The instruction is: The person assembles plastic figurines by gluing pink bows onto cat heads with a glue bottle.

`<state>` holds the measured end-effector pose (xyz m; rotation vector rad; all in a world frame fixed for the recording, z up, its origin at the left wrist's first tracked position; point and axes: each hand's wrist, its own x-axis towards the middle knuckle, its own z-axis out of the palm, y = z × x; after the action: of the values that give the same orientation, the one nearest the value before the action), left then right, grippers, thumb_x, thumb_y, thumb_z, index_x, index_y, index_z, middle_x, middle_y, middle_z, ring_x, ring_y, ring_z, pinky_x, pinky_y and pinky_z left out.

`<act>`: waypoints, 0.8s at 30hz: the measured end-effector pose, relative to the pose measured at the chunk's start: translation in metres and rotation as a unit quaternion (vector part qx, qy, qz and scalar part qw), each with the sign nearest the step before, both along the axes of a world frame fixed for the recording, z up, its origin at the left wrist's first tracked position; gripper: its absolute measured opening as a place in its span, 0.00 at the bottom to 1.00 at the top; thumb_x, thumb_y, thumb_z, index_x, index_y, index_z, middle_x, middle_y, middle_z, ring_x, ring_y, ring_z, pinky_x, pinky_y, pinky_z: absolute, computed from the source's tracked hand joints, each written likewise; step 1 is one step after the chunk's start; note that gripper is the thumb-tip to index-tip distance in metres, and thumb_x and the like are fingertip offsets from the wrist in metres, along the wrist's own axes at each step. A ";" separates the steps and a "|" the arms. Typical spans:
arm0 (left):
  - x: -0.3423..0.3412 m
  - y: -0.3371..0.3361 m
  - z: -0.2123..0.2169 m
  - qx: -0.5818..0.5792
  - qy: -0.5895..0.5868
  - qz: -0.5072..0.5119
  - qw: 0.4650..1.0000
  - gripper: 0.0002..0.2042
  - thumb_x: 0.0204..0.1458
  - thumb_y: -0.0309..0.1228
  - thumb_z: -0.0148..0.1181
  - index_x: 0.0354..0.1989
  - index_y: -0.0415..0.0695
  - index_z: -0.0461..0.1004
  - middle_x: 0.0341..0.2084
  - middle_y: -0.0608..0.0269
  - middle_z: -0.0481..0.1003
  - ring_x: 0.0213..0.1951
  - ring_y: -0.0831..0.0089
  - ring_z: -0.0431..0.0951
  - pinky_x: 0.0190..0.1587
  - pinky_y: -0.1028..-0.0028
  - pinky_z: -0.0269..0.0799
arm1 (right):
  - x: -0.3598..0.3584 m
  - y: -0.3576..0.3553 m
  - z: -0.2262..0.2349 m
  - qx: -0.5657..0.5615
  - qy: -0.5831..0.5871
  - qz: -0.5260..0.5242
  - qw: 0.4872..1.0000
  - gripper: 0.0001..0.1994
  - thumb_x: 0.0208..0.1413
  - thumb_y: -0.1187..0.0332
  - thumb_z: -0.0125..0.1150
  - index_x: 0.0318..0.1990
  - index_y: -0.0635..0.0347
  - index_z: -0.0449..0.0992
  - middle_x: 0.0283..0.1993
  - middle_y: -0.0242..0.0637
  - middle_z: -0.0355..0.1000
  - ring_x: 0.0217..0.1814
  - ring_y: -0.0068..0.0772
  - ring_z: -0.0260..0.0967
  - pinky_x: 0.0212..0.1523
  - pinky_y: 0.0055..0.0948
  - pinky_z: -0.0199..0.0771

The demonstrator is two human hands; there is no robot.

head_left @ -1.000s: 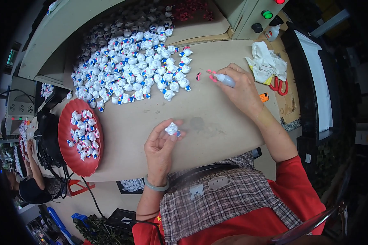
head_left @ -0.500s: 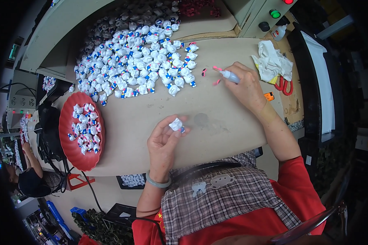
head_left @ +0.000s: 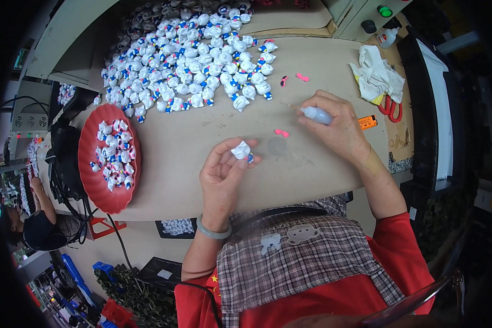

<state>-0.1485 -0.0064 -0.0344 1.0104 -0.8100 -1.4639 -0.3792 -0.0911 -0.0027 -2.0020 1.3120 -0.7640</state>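
Observation:
My left hand (head_left: 222, 169) pinches a small white figurine (head_left: 241, 150) with a blue lower part, its fingers curled behind it. My right hand (head_left: 336, 123) grips a small translucent squeeze bottle (head_left: 317, 115) with a thin tip, which points left above the table. Between the hands lies a tiny pink piece (head_left: 281, 133), shaped like a pair of glasses. Farther back are another pink piece (head_left: 303, 77) and a pink-and-black one (head_left: 283, 81). A large heap of similar figurines (head_left: 191, 68) covers the far left of the table.
To the left, a red scalloped dish (head_left: 85, 158) holds several figurines with pink parts. At the right are a crumpled white cloth (head_left: 380, 71), red-handled scissors (head_left: 391, 109), an orange item (head_left: 368, 122) and a white bottle (head_left: 387, 37). A co-worker (head_left: 38, 221) sits far left.
One pink piece has come nearer along the table, between my hands. My right hand and the bottle have drawn back from the other pink pieces. The view has shifted slightly.

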 end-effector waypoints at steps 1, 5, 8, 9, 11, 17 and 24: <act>0.001 0.000 -0.001 0.001 0.000 0.001 1.000 0.16 0.53 0.19 0.52 0.52 0.37 0.66 0.46 0.45 0.72 0.39 0.70 0.77 0.43 0.75 0.72 | 0.002 0.002 0.000 0.001 0.000 0.001 1.000 0.08 0.45 0.75 0.63 0.35 0.64 0.75 0.32 0.40 0.70 0.33 0.42 0.70 0.35 0.32 0.70; 0.002 0.003 -0.004 -0.023 0.020 0.015 0.999 0.16 0.54 0.18 0.52 0.52 0.37 0.65 0.46 0.46 0.72 0.41 0.69 0.77 0.45 0.74 0.72 | 0.009 0.007 -0.001 0.002 -0.015 0.044 0.999 0.08 0.45 0.74 0.64 0.35 0.64 0.75 0.31 0.40 0.70 0.32 0.42 0.70 0.34 0.32 0.70; 0.002 0.004 -0.004 -0.029 0.019 0.035 0.999 0.17 0.53 0.19 0.53 0.52 0.37 0.65 0.46 0.45 0.72 0.39 0.70 0.76 0.44 0.75 0.72 | 0.015 0.008 0.001 0.000 -0.007 0.055 0.998 0.09 0.44 0.73 0.65 0.34 0.63 0.75 0.31 0.40 0.70 0.31 0.43 0.70 0.33 0.32 0.70; 0.003 0.005 -0.005 -0.033 0.022 0.045 0.998 0.17 0.53 0.19 0.53 0.52 0.37 0.65 0.46 0.45 0.72 0.39 0.70 0.76 0.44 0.74 0.72 | 0.017 0.008 0.002 0.000 0.003 0.056 0.998 0.09 0.44 0.72 0.66 0.34 0.63 0.76 0.30 0.40 0.71 0.31 0.43 0.70 0.33 0.33 0.70; 0.002 0.005 -0.008 -0.038 0.029 0.060 0.997 0.17 0.53 0.19 0.53 0.52 0.37 0.65 0.46 0.45 0.72 0.39 0.70 0.76 0.45 0.74 0.72 | 0.021 0.010 -0.001 -0.001 0.002 0.058 0.998 0.09 0.44 0.71 0.66 0.33 0.62 0.75 0.30 0.40 0.71 0.31 0.44 0.71 0.33 0.34 0.70; 0.001 0.006 -0.010 -0.056 0.050 0.112 0.991 0.17 0.53 0.20 0.52 0.53 0.37 0.65 0.46 0.45 0.72 0.40 0.69 0.75 0.46 0.72 0.72 | 0.034 0.013 -0.016 -0.041 0.047 0.056 0.996 0.09 0.44 0.68 0.65 0.32 0.61 0.74 0.30 0.42 0.73 0.31 0.47 0.72 0.33 0.38 0.71; 0.002 0.006 -0.009 -0.049 0.047 0.107 0.992 0.18 0.54 0.19 0.52 0.54 0.37 0.64 0.46 0.44 0.71 0.40 0.69 0.75 0.46 0.73 0.71 | 0.030 0.009 -0.012 0.004 0.023 0.037 0.999 0.07 0.45 0.71 0.62 0.32 0.62 0.75 0.27 0.44 0.73 0.26 0.46 0.72 0.30 0.35 0.72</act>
<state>-0.1468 0.0000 -0.0433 0.9181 -0.6770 -1.2664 -0.3489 -0.0820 -0.0149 -2.0618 1.2560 -0.6815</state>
